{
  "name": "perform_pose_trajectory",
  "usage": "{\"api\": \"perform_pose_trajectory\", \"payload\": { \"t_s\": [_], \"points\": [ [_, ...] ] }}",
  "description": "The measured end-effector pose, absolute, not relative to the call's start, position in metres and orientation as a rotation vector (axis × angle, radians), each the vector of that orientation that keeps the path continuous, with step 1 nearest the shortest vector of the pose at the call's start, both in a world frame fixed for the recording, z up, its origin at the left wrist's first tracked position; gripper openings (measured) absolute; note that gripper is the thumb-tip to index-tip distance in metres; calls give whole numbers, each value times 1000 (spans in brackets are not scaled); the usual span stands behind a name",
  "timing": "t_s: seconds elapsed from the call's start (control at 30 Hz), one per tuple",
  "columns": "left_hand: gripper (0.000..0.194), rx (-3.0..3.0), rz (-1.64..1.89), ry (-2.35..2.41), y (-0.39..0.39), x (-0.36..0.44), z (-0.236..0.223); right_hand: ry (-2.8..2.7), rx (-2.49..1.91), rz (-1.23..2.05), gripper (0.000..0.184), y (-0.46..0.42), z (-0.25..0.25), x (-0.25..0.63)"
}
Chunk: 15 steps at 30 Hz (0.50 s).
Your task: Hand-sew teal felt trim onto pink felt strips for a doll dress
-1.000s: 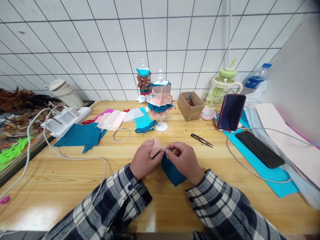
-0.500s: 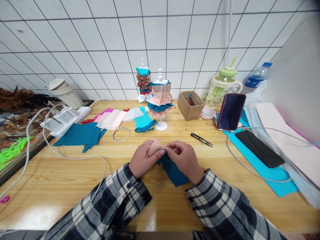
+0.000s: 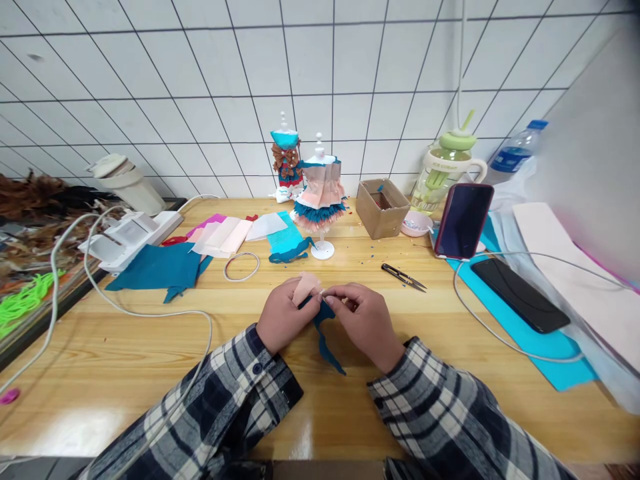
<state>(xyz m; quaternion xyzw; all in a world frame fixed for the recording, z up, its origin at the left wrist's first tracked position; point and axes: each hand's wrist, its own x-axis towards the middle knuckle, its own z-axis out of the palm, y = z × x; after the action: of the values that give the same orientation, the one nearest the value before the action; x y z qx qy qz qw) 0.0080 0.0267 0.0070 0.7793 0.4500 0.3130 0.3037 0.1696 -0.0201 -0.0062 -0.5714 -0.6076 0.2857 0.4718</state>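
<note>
My left hand [image 3: 286, 315] is closed on a small piece of peach crepe paper [image 3: 306, 287], its thumb pressed near the paper's lower edge. Strips of dark teal crepe paper [image 3: 327, 347] hang below the fingertips, over the wooden table. My right hand [image 3: 364, 321] pinches at the edge of the same papers, its fingertips almost touching the left thumb; what lies inside that pinch is too small to make out. Beyond the hands stands a miniature dress form [image 3: 323, 187] in a peach and teal ruffled paper dress. Black thread snips [image 3: 403, 277] lie to the right.
A second dressed form [image 3: 286, 163] and a cardboard box [image 3: 383, 208] stand at the back. Left lie folded crepe sheets [image 3: 223, 237], teal paper [image 3: 155, 272], a ring [image 3: 241, 267] and a white cable [image 3: 165, 313]. Right are a propped phone [image 3: 464, 220], a black phone [image 3: 520, 295] and a jug [image 3: 445, 173].
The hanging teal paper has turned and now shows as a narrow strip instead of a broad panel. My fingers have shifted slightly at the paper's edge, and more peach paper shows.
</note>
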Motion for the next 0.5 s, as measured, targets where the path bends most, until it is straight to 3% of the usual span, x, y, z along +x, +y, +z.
{"api": "perform_pose_trajectory", "payload": {
  "t_s": [0.5],
  "points": [
    [24,2063,782,1204,25,10,13,-1606,-1402,541,14,-20,-5,172]
  ]
}}
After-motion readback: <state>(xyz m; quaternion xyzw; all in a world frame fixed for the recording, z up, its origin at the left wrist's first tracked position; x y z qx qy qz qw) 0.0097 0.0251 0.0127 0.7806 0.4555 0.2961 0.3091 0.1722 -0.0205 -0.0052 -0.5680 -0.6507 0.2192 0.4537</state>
